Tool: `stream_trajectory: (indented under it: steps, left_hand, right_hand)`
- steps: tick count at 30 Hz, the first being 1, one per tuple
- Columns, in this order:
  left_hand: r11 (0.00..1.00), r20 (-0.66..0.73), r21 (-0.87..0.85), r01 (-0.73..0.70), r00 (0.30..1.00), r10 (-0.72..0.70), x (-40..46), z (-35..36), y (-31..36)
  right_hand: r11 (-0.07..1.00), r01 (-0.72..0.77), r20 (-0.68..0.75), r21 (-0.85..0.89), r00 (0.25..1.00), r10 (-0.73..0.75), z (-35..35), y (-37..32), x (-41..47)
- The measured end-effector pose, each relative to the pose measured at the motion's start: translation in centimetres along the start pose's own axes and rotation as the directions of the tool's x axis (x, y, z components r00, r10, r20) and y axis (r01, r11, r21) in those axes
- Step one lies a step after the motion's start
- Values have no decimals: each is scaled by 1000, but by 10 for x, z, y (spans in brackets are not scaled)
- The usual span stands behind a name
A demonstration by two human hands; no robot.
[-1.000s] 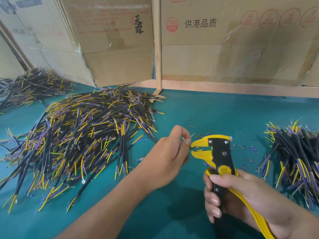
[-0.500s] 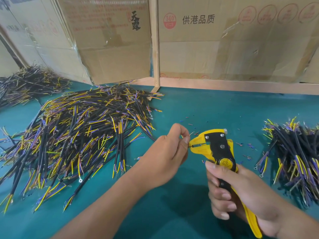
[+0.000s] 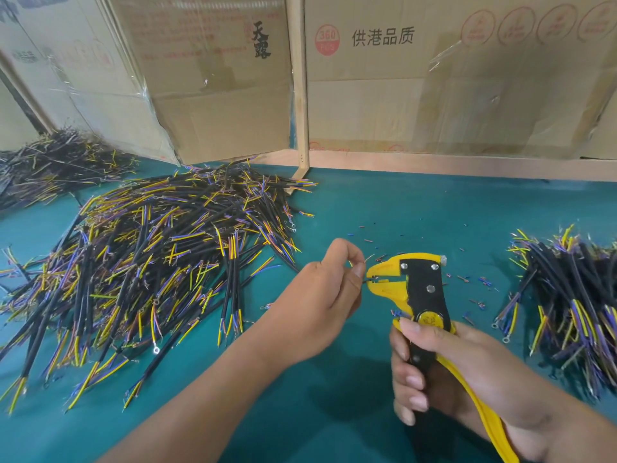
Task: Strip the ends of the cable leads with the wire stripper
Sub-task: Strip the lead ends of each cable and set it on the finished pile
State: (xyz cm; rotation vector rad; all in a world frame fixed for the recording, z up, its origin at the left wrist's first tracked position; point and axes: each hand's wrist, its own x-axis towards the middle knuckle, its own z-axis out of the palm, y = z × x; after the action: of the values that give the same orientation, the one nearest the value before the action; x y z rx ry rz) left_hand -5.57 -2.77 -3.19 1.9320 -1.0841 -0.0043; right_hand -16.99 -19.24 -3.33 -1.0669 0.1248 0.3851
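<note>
Item: cable lead [image 3: 366, 280], one thin insulated conductor. Location: pinched between thumb and forefinger of the left hand [image 3: 322, 292], its tip reaching just past the fingertips into the mouth of the wire stripper [image 3: 409, 289]. Most of the cable is hidden inside the fist; its colour cannot be told.

Handling, judged: very light, limp along its length, stiff only over the short stub that sticks out. The pinch belongs close behind the end, as here, so the stub does not buckle when fed between the blades. Insulation looks smooth and may slide under a pull; a firm pinch is advised. Fine strands inside would nick easily if seated crooked.

Item: wire stripper, yellow head, black body, yellow handles. Location: directly right of the left hand's fingertips, head pointing at them. The right hand [image 3: 444, 372] wraps its fingers round the handles, thumb lying just under the round yellow badge. Rigid, moderately heavy; hold at the handles only.

Stock: large pile of leads [image 3: 150, 262] left of the left hand; smaller pile [image 3: 567, 302] right of the right hand. Cut insulation scraps [image 3: 474, 289] lie beyond the stripper on the green mat [image 3: 400, 208].
</note>
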Motion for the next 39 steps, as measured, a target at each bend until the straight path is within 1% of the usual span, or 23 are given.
stream_trajectory:
  steps: [11,15,22,26,30,33,36,38,39]
  left_hand:
    - [1000,9,-3,4,1000,-4,0,1,-1]
    - [1000,10,-8,-2,1000,2,0,0,0]
    - [1000,25,4,-18,1000,18,-1,0,-1]
    - [999,24,26,-22,999,22,0,-2,-2]
    - [996,27,88,-20,999,17,1,-1,-6]
    - [987,-29,153,44,999,-40,4,-10,-14]
    - [985,-91,127,119,990,-108,7,-22,-21]
    - [987,-64,129,100,994,-92,7,-22,-19]
    - [987,-41,134,83,996,-78,7,-19,-17]
  right_hand:
    - [1000,-11,4,-18,1000,11,1,-1,-2]
    - [999,-23,-3,-49,1000,23,1,0,-3]
    - [991,7,-139,-135,990,-26,1,-3,-6]
    - [988,8,-174,-155,984,-35,2,-4,-6]
    - [982,-9,-183,-187,983,-26,-2,-7,-7]
    - [989,28,-196,-147,979,-57,-8,-16,-10]
    - [988,99,-231,-119,965,-124,-16,-27,-12]
    - [988,127,-219,-90,965,-144,-20,-29,-11]
    - [989,125,-192,-77,972,-138,-20,-27,-10]
